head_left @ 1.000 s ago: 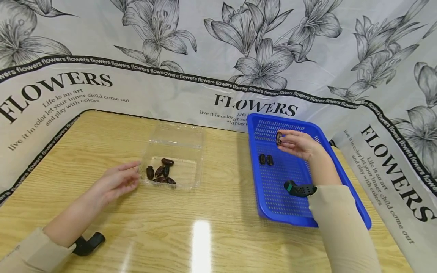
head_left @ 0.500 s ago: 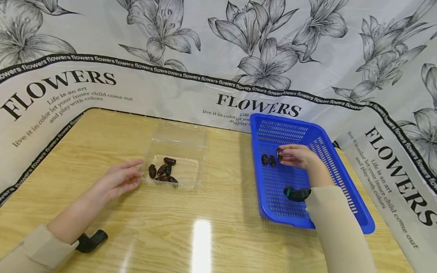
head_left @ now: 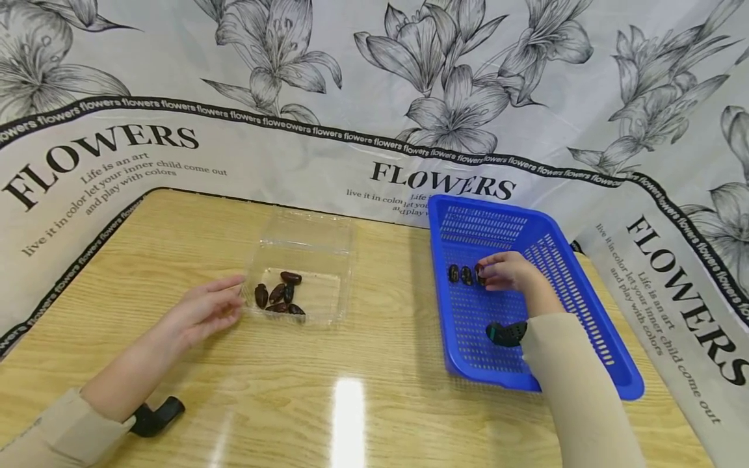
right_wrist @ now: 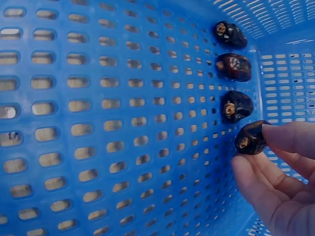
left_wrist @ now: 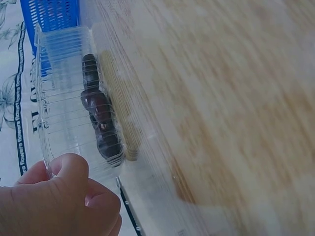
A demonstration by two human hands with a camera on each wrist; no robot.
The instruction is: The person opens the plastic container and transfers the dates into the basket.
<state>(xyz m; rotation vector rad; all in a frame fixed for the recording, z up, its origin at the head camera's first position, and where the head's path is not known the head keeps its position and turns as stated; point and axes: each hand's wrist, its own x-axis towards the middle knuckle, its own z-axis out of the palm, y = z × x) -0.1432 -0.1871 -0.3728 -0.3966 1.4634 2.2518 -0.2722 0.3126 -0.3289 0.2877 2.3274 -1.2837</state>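
Note:
My right hand reaches into the blue plastic basket and pinches a dark brown date between thumb and fingers, low over the basket floor. Beside it, several dates lie in a row along the basket's wall in the right wrist view. At the left of the table, my left hand holds the rim of a clear plastic box between thumb and finger. Inside that box sit several more dates, bunched toward its near left side. Its hinged lid stands open toward the back.
The wood-patterned table runs between box and basket. A flower-printed cloth hangs behind and at both sides, close to the basket's back and right. Black wrist straps stick out below both wrists.
My right hand has lowered the date toward the basket floor, bringing it beside the dates lying there. My left hand stays at the box. The head view has shifted slightly.

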